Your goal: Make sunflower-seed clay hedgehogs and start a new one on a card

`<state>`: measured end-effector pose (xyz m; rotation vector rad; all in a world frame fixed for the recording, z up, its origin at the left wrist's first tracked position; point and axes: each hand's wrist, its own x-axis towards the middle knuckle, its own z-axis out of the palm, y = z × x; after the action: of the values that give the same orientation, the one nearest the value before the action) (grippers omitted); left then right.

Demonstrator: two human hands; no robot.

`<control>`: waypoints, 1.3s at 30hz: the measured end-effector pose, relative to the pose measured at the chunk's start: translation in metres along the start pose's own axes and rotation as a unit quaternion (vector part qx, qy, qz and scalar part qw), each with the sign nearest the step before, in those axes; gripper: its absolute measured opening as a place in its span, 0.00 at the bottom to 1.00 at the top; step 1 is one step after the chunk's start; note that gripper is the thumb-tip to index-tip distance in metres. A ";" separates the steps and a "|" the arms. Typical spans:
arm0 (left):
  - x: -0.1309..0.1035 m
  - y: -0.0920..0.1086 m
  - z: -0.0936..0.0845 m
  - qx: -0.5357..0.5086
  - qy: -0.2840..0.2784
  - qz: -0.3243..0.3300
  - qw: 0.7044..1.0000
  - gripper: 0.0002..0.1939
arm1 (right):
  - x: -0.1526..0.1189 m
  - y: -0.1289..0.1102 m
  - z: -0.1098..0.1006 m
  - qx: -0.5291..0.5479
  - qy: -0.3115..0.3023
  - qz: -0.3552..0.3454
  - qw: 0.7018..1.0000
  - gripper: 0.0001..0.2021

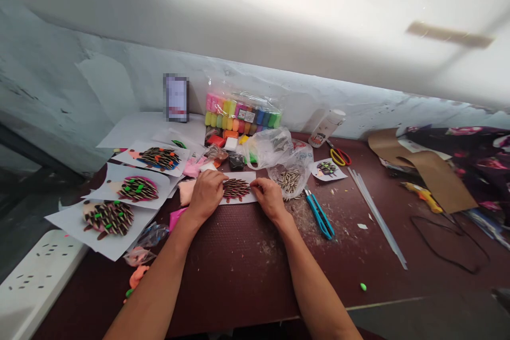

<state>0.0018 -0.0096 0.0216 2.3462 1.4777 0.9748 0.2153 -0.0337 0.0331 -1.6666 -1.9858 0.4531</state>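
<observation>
On the dark red table lies a white paper card [236,201] with a hedgehog figure [236,188] made of striped seeds, like sunflower seeds, on a clay base. My left hand [207,194] covers the card's left end, its curled fingers closed on the edge. At the right edge my right hand [269,197] is closed too, thumb and fingertips pinched by the seeds. Whether a loose seed is between those fingertips is too small to tell. Just right of it, a clear plastic bag [300,162] holds loose seeds [290,180].
Finished-looking hedgehog cards [139,188] are stacked left, above a white power strip [40,260]. Behind are clay packs [243,114], a phone [176,98] and a bottle [327,128]. Rightward lie a blue utility knife [320,215], scissors [339,157], glue sticks [376,218] and a yellow glue gun [423,196].
</observation>
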 end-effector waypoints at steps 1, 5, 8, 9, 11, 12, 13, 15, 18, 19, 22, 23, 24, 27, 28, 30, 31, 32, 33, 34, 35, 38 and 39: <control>0.000 0.000 0.000 0.001 0.001 0.000 1.000 0.16 | 0.000 0.000 0.000 -0.001 0.000 0.002 1.000 0.09; 0.000 0.001 -0.001 0.000 -0.003 -0.002 1.000 0.17 | -0.001 -0.002 -0.001 -0.005 0.002 0.001 1.000 0.08; 0.000 0.000 0.000 -0.002 -0.005 -0.002 1.000 0.17 | -0.001 -0.003 -0.001 -0.010 0.005 0.001 1.000 0.08; 0.000 0.000 0.000 -0.002 -0.004 -0.002 1.000 0.17 | -0.001 -0.004 -0.001 -0.011 0.006 0.002 1.000 0.07; 0.000 -0.001 0.001 -0.002 -0.002 -0.003 1.000 0.17 | -0.001 -0.004 -0.002 -0.011 0.003 0.006 1.000 0.08; 0.000 -0.001 0.001 -0.002 -0.001 -0.003 1.000 0.17 | -0.001 -0.004 -0.002 -0.010 0.001 0.007 1.000 0.08; 0.000 -0.001 0.001 -0.002 0.000 -0.003 1.000 0.17 | -0.001 -0.004 -0.002 -0.010 -0.001 0.007 1.000 0.08; 0.000 -0.001 0.001 -0.003 -0.001 -0.002 1.000 0.17 | -0.001 -0.004 -0.002 -0.012 -0.006 0.007 1.000 0.09; 0.000 -0.001 0.001 -0.005 -0.002 -0.001 1.000 0.17 | 0.000 -0.004 -0.001 -0.021 -0.013 0.004 1.000 0.09; 0.000 -0.001 0.001 -0.005 -0.001 -0.001 1.000 0.17 | 0.000 -0.004 -0.001 -0.025 -0.014 0.005 1.000 0.09; 0.000 0.000 0.001 -0.004 0.004 -0.003 1.000 0.17 | 0.000 -0.004 -0.001 -0.035 -0.015 0.006 0.999 0.09; 0.000 0.000 0.001 -0.003 0.004 -0.003 1.000 0.16 | 0.000 -0.005 -0.001 -0.038 -0.015 0.005 0.999 0.09; 0.000 0.000 0.001 -0.003 0.005 -0.003 1.000 0.16 | -0.001 -0.005 0.000 -0.040 -0.016 0.004 0.999 0.09; 0.000 0.000 0.002 -0.003 0.003 -0.005 1.000 0.16 | -0.001 -0.007 0.000 -0.048 -0.015 0.003 0.999 0.08; 0.000 0.000 0.002 -0.003 0.001 -0.006 1.000 0.16 | -0.001 -0.007 0.000 -0.050 -0.015 0.003 0.999 0.08; 0.000 0.000 0.001 -0.003 -0.001 -0.007 1.000 0.16 | -0.002 -0.008 0.000 -0.055 -0.016 0.003 0.998 0.08; 0.000 0.000 0.001 -0.003 -0.002 -0.007 1.000 0.16 | -0.001 -0.009 0.000 -0.057 -0.017 0.003 0.998 0.08; 0.000 0.000 0.001 -0.002 -0.004 -0.007 1.000 0.17 | -0.001 -0.009 0.000 -0.059 -0.019 0.002 0.998 0.08; 0.000 0.000 0.001 -0.002 -0.005 -0.008 1.000 0.17 | -0.001 -0.009 0.000 -0.061 -0.020 0.003 0.998 0.08; 0.000 0.001 0.001 -0.002 -0.006 -0.009 1.000 0.17 | -0.001 -0.008 0.000 -0.062 -0.020 0.003 0.998 0.08; 0.000 0.001 0.001 -0.002 -0.006 -0.009 1.000 0.17 | -0.001 -0.008 0.001 -0.062 -0.020 0.002 0.998 0.08; 0.000 0.001 0.001 -0.001 -0.003 -0.008 1.000 0.17 | 0.000 -0.006 0.002 -0.060 -0.014 -0.004 0.998 0.08; 0.000 0.001 0.001 0.000 -0.001 -0.007 1.000 0.17 | 0.000 -0.005 0.003 -0.059 -0.012 -0.007 0.998 0.09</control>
<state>0.0031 -0.0102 0.0210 2.3323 1.4924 0.9677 0.2094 -0.0344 0.0337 -1.7237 -2.0766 0.3603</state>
